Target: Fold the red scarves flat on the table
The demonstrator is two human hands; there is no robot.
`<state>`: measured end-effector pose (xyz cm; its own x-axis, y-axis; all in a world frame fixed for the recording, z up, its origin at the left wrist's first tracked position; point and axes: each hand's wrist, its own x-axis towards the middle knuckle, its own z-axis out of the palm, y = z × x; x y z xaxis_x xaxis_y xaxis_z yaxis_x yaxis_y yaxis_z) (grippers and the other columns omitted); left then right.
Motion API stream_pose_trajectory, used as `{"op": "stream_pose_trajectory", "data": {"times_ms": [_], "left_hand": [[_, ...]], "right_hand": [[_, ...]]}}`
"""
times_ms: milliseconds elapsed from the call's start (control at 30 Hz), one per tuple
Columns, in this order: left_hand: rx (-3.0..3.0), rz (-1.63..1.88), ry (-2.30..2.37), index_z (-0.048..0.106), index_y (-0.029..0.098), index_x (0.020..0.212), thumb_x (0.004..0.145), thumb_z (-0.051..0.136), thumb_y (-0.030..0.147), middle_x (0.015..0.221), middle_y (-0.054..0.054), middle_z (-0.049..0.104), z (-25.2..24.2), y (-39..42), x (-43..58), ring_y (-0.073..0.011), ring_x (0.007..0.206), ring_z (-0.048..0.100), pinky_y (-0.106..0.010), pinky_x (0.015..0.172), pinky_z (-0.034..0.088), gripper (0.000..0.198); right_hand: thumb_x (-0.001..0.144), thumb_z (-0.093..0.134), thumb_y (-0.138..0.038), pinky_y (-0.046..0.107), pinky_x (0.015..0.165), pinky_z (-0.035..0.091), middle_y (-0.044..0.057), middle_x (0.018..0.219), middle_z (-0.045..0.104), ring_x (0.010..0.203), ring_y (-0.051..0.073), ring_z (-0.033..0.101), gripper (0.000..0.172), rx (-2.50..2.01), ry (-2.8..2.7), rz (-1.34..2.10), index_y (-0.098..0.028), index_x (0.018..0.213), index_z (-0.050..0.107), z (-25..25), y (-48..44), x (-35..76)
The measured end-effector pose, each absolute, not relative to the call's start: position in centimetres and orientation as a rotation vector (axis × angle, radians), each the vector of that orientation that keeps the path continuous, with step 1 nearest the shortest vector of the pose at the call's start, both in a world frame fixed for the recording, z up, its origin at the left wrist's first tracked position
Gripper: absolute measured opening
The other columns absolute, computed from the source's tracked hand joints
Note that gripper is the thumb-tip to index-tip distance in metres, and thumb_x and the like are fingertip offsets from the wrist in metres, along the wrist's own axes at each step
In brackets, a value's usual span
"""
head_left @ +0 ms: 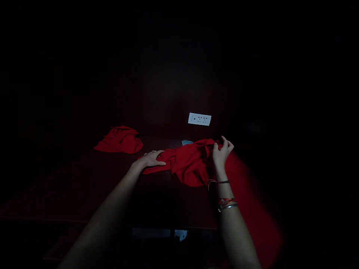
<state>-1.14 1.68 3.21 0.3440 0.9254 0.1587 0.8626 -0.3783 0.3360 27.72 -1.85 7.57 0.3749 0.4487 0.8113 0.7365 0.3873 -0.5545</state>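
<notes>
A crumpled red cloth lies on the dark table, and more red fabric runs down toward the lower right. My left hand rests on the left end of the cloth with its fingers spread and a ring showing. At the cloth's right side, my right hand is raised, its fingers bent and closed at the edge of the fabric. Bracelets circle my right wrist. The exact grip of the fingertips is hard to see in the dim light.
Another bunched red cloth sits at the back left of the table. Behind the table, a white socket plate is on the dark wall. A small pale flat item lies at the back. Pale shapes show below the table edge.
</notes>
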Motion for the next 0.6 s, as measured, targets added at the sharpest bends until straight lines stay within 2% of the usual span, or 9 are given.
{"op": "stream_pose_trajectory", "data": {"times_ms": [100,167,233,300,367,433,500,567,600], "left_hand": [[2.351,0.809,1.452,0.057,0.020,0.092,0.075,0.043,0.037,0.086,-0.004,0.061,4.1,1.7,-0.9,-0.0198,0.084,0.055,-0.030,0.074,0.041,0.028],[2.118,1.173,1.457,0.057,0.016,0.085,0.080,0.036,0.031,0.082,-0.002,0.061,5.0,1.7,-1.5,-0.0168,0.080,0.056,-0.027,0.072,0.043,0.027],[1.817,1.480,1.600,0.055,0.012,0.088,0.083,0.033,0.028,0.084,-0.004,0.059,5.7,1.5,-2.9,-0.0172,0.080,0.056,-0.029,0.070,0.044,0.027],[1.574,1.642,1.836,0.050,0.008,0.098,0.083,0.036,0.024,0.089,-0.009,0.056,6.2,1.1,-4.4,-0.0231,0.086,0.053,-0.038,0.073,0.042,0.027],[1.501,1.697,2.061,0.044,0.007,0.109,0.078,0.044,0.022,0.103,-0.015,0.048,6.4,0.5,-5.0,-0.0324,0.099,0.044,-0.050,0.079,0.034,0.034],[1.634,1.724,2.194,0.040,0.011,0.115,0.074,0.050,0.023,0.113,-0.017,0.040,6.3,-0.1,-4.0,-0.0361,0.106,0.036,-0.055,0.082,0.028,0.044],[2.022,1.668,2.060,0.041,0.015,0.115,0.076,0.048,0.029,0.113,-0.015,0.040,5.8,-0.6,-1.4,-0.0312,0.105,0.039,-0.049,0.083,0.032,0.042],[2.421,1.460,1.568,0.041,0.018,0.114,0.077,0.046,0.034,0.109,-0.010,0.045,5.0,-1.0,2.0,-0.0230,0.101,0.045,-0.039,0.084,0.036,0.040],[2.534,1.342,1.390,0.038,0.019,0.117,0.075,0.048,0.036,0.111,-0.009,0.046,4.4,-1.1,3.5,-0.0219,0.101,0.045,-0.037,0.084,0.037,0.046]], "right_hand": [[0.073,0.043,-0.028,0.041,0.092,0.028,0.010,0.117,0.037,0.110,0.024,0.032,0.040,-1.206,-1.571,-0.338,-0.019,0.112,0.047,7.6,-2.9,25.2],[0.070,0.048,-0.026,0.041,0.092,0.029,0.010,0.119,0.037,0.112,0.025,0.031,0.044,-1.206,-1.705,-0.300,-0.019,0.113,0.047,6.9,-2.9,24.1],[0.065,0.051,-0.019,0.041,0.089,0.032,0.012,0.116,0.041,0.107,0.025,0.037,0.048,-1.249,-1.673,-0.195,-0.017,0.113,0.048,6.2,-2.4,23.9],[0.062,0.050,-0.014,0.040,0.085,0.037,0.010,0.102,0.052,0.095,0.023,0.048,0.043,-1.287,-1.589,0.003,-0.017,0.105,0.053,5.9,-1.9,24.4],[0.061,0.052,-0.015,0.038,0.079,0.041,0.006,0.086,0.059,0.082,0.020,0.054,0.031,-1.222,-1.517,0.288,-0.017,0.091,0.059,6.2,-1.6,25.2],[0.059,0.056,-0.020,0.034,0.073,0.044,0.002,0.079,0.061,0.075,0.017,0.056,0.023,-1.021,-1.422,0.600,-0.019,0.082,0.059,6.9,-1.9,25.9],[0.059,0.059,-0.023,0.029,0.067,0.046,-0.001,0.078,0.061,0.069,0.014,0.057,0.024,-0.771,-1.295,0.850,-0.022,0.083,0.058,7.9,-2.7,26.4],[0.061,0.059,-0.022,0.026,0.062,0.047,-0.003,0.075,0.060,0.063,0.011,0.056,0.025,-0.580,-1.172,0.985,-0.024,0.085,0.056,8.6,-3.4,26.8],[0.061,0.058,-0.021,0.024,0.061,0.047,-0.004,0.073,0.059,0.061,0.010,0.055,0.024,-0.513,-1.123,1.018,-0.025,0.084,0.055,8.8,-3.7,27.0]]}}
